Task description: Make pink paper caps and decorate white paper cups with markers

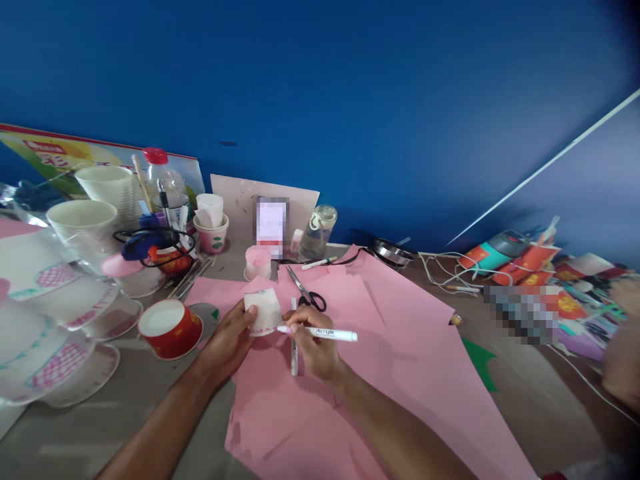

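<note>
In my left hand (233,339) is a small white paper cup (264,312), gripped at its left side with the thumb on the front. Pink marks run along the cup's lower edge, and fainter coloured marks show at its top. My right hand (316,347) is closed around a white acrylic marker (337,334), whose pink tip points left and is at or very near the cup's lower right edge. Beneath that hand, a second white marker (294,363) lies on pink paper (405,393). Black-handled scissors (314,301) rest just beyond it.
Decorated white bowls (60,360), a red paper cup (165,333) and stacked cups (83,227) crowd the left. A phone (273,223) and a glass bottle (320,230) stand behind. On the right are cables (445,270), a teal bottle (493,252) and another person's blurred arm (623,347).
</note>
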Demonstrator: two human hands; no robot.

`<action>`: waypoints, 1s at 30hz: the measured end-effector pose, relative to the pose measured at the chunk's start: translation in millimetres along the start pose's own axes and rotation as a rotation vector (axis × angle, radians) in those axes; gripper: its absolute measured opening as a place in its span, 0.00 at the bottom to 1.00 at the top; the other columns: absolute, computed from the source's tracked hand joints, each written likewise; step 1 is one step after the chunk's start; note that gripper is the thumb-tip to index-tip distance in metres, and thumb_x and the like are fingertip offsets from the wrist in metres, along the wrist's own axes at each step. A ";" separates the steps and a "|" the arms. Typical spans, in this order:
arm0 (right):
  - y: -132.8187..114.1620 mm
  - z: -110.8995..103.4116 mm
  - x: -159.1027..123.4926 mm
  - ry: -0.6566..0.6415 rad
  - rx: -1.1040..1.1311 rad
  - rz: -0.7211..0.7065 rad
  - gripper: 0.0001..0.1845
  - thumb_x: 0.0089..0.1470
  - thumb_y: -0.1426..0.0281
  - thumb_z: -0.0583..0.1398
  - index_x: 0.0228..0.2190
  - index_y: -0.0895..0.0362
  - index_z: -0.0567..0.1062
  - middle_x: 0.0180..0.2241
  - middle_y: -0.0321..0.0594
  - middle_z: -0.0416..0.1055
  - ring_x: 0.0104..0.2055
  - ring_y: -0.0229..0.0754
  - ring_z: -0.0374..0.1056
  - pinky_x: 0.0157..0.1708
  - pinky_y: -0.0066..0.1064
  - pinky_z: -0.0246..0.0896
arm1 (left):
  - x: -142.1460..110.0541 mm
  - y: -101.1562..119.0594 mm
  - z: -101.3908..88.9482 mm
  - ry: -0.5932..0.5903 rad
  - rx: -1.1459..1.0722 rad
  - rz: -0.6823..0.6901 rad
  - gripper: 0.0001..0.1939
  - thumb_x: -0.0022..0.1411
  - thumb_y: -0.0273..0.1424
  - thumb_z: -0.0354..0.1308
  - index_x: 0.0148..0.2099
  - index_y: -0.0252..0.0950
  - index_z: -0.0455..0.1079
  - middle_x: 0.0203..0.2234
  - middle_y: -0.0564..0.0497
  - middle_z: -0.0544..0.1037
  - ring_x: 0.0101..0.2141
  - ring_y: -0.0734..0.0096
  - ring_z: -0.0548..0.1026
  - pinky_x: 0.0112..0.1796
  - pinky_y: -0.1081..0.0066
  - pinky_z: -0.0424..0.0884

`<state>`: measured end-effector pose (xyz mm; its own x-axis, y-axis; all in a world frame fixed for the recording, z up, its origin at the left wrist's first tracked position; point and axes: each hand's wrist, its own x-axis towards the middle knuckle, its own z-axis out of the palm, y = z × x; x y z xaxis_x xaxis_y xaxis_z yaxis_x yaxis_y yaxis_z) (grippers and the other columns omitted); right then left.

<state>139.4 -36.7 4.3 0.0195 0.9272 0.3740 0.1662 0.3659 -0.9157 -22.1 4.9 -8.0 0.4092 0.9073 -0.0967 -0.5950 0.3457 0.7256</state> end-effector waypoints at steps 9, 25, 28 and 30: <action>-2.6 0.1 0.8 -0.015 -0.069 -0.055 0.08 0.53 0.71 0.55 0.24 0.55 0.70 0.23 0.37 0.68 0.28 0.40 0.65 0.29 0.32 0.62 | 0.5 -0.5 0.5 0.012 -0.004 0.004 0.16 0.55 0.34 0.66 0.46 0.35 0.74 0.37 0.46 0.80 0.40 0.61 0.76 0.45 0.65 0.69; -3.3 1.1 1.5 -0.058 -0.089 -0.090 0.07 0.53 0.71 0.55 0.24 0.55 0.70 0.23 0.37 0.67 0.26 0.39 0.63 0.29 0.32 0.59 | 0.1 -0.4 -2.0 -0.009 0.013 0.000 0.15 0.56 0.35 0.65 0.44 0.35 0.75 0.38 0.46 0.80 0.40 0.61 0.76 0.45 0.65 0.70; -3.5 1.3 1.8 -0.030 -0.064 -0.043 0.08 0.53 0.71 0.55 0.24 0.55 0.70 0.23 0.36 0.67 0.25 0.39 0.63 0.28 0.31 0.59 | 0.3 0.1 -1.4 0.007 0.006 -0.005 0.15 0.56 0.34 0.65 0.45 0.34 0.75 0.38 0.46 0.80 0.41 0.60 0.76 0.45 0.64 0.70; -4.1 1.5 1.8 -0.009 -0.065 -0.019 0.08 0.53 0.72 0.55 0.24 0.55 0.70 0.23 0.36 0.66 0.25 0.38 0.63 0.27 0.31 0.58 | 0.4 0.1 -1.1 0.015 0.004 -0.009 0.14 0.56 0.34 0.65 0.44 0.34 0.75 0.38 0.46 0.80 0.41 0.60 0.76 0.45 0.64 0.70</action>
<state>137.3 -36.4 8.5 0.0070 0.9211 0.3893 0.2301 0.3773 -0.8970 -22.8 5.6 -8.6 0.4041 0.9076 -0.1136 -0.5887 0.3531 0.7271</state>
